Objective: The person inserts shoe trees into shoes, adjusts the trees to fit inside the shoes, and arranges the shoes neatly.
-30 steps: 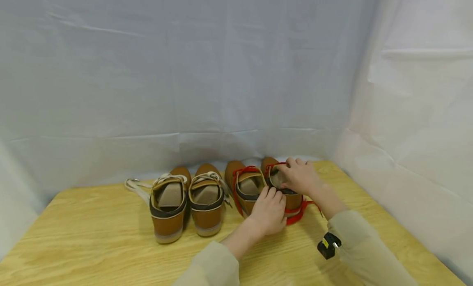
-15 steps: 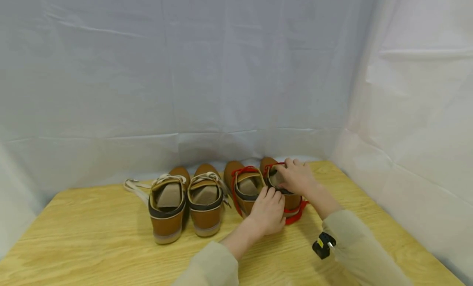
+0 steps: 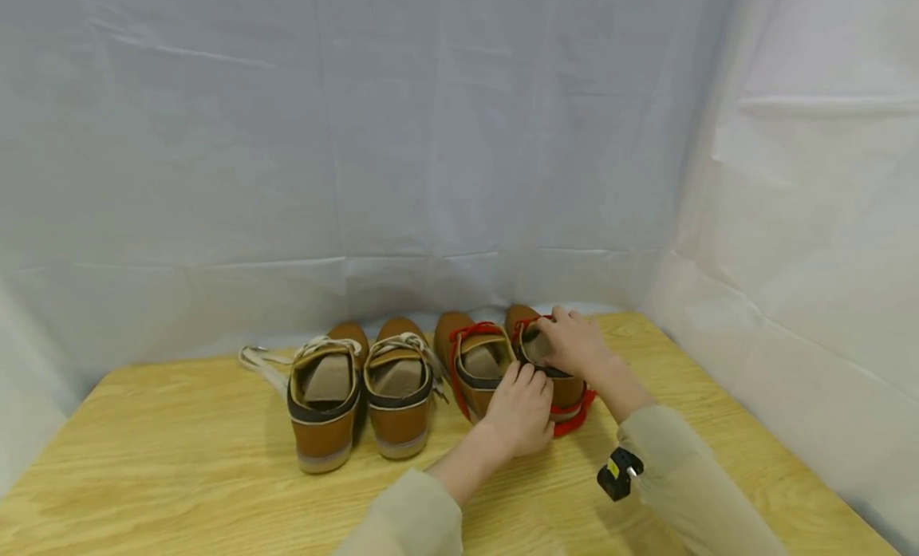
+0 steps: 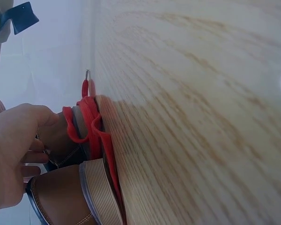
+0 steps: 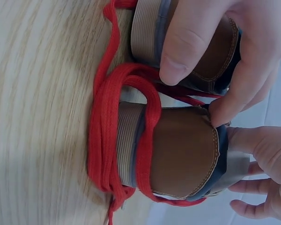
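Two brown shoes with red laces stand at the right of the row in the head view: a rightmost shoe (image 3: 569, 392) and its mate (image 3: 479, 363) to its left. My left hand (image 3: 522, 412) grips the rightmost shoe's heel, its fingers bent at the collar between the pair. My right hand (image 3: 577, 347) holds that shoe farther forward, thumb toward the opening and fingers over the outer side. In the right wrist view a thick bundle of red laces (image 5: 103, 140) lies against the heel, with one loop across the brown leather. The front of the shoe is partly hidden by the right hand.
Left of these stand two matching shoes with cream laces, an outer shoe (image 3: 325, 440) and an inner shoe (image 3: 400, 432). A loose cream lace (image 3: 267, 370) trails leftward on the wooden table (image 3: 179, 460). A pale sheet wall (image 3: 402, 141) rises right behind the toes; another wall (image 3: 811, 301) stands right.
My right forearm and its wrist camera have shifted slightly left, and the red lace's loose end beside the heel is now out of sight. Both hands keep their places on the shoe.
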{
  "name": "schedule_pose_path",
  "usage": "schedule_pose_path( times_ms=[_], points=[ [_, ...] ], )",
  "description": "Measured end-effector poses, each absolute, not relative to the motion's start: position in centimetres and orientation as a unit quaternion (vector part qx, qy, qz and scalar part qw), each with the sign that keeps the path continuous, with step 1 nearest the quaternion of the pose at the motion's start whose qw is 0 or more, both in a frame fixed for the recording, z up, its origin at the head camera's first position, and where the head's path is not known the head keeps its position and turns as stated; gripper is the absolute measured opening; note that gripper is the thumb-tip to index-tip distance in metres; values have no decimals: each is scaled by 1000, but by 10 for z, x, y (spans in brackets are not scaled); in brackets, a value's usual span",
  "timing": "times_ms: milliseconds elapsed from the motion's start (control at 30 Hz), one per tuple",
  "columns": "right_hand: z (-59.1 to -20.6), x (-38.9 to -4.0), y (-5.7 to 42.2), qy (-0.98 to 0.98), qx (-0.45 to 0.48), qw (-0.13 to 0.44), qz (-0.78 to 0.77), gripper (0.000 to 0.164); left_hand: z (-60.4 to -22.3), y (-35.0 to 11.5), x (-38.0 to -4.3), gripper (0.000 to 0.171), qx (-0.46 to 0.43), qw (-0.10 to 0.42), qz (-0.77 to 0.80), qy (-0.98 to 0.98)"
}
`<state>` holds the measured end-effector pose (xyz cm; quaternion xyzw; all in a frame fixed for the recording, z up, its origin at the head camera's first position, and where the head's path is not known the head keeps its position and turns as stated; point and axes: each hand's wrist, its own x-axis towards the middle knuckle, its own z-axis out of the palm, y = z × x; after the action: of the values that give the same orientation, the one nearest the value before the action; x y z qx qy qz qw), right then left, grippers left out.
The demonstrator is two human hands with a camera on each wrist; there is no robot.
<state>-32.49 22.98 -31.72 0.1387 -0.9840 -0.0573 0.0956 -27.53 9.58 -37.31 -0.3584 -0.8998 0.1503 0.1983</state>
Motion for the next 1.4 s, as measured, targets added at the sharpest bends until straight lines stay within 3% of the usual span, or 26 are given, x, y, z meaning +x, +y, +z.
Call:
schedule_pose_path(
  times_ms=[567,1400],
  points=[
    [-318,-321,233,-987,103,121,2,52,-373,95,-275,57,-358,193,151,-901],
    [-320,-318,224,-990,66,122,-42,52,-372,95,-275,56,-360,188,145,-902]
  ],
)
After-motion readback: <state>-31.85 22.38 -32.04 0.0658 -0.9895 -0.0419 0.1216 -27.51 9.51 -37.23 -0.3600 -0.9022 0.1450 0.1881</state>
